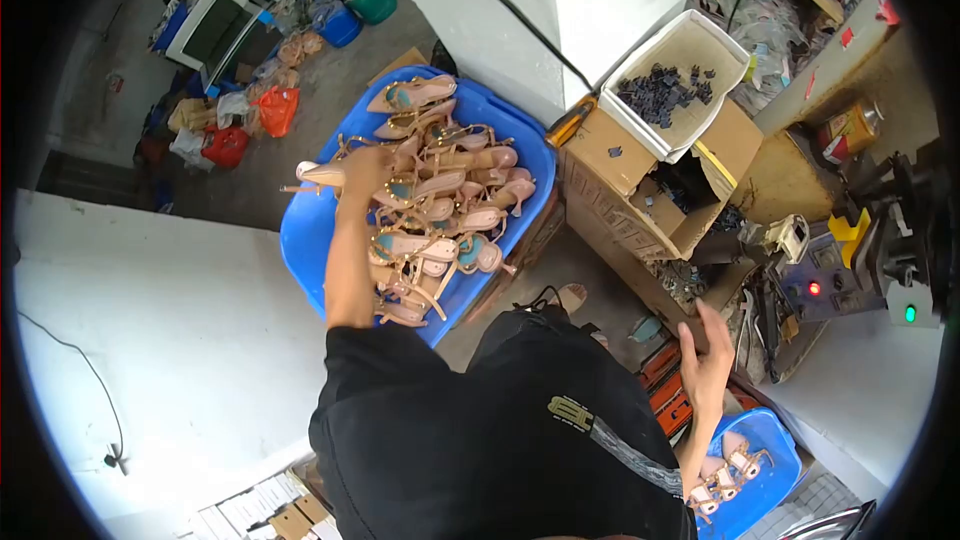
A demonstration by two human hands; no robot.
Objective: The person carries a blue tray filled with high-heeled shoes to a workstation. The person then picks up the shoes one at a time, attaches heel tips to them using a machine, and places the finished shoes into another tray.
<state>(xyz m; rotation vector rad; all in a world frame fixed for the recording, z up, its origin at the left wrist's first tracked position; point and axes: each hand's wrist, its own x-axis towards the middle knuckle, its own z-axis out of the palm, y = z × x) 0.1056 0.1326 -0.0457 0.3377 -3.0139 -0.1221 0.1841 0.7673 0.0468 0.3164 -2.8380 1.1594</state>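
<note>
My left hand is over a large blue tub heaped with pale pink high-heeled shoes with gold-trimmed straps. Its fingers are closed around one strappy heeled shoe, which sticks out to the left past the tub's rim; part of that shoe is hidden by the hand. To the right of my body, my right hand is raised with fingers apart and nothing in it. Below it stands a smaller blue tub with several similar heeled shoes inside.
A cardboard box carries a white tray of small black parts. A pair of orange-handled pliers lies beside it. On the right is a machine with red and green lights. Bags and containers lie on the floor at upper left.
</note>
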